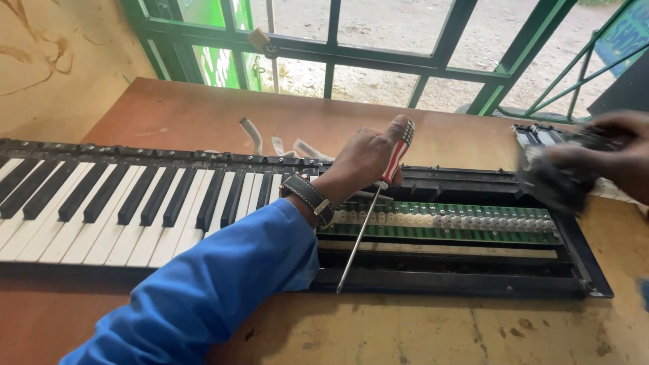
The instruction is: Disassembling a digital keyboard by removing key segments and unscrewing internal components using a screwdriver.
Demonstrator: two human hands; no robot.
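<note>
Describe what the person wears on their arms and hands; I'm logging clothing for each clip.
The left arm wears a bright blue long sleeve with a loose cuff, pushed back from the wrist. A dark strap with a metal buckle, a watch or wristband, circles the left wrist. The left hand is bare, no glove. The right hand is motion-blurred at the frame edge; no glove or sleeve can be made out.

Left hand [368, 159] fisted, arm outstretched; right hand [618, 152] blurred.
</note>
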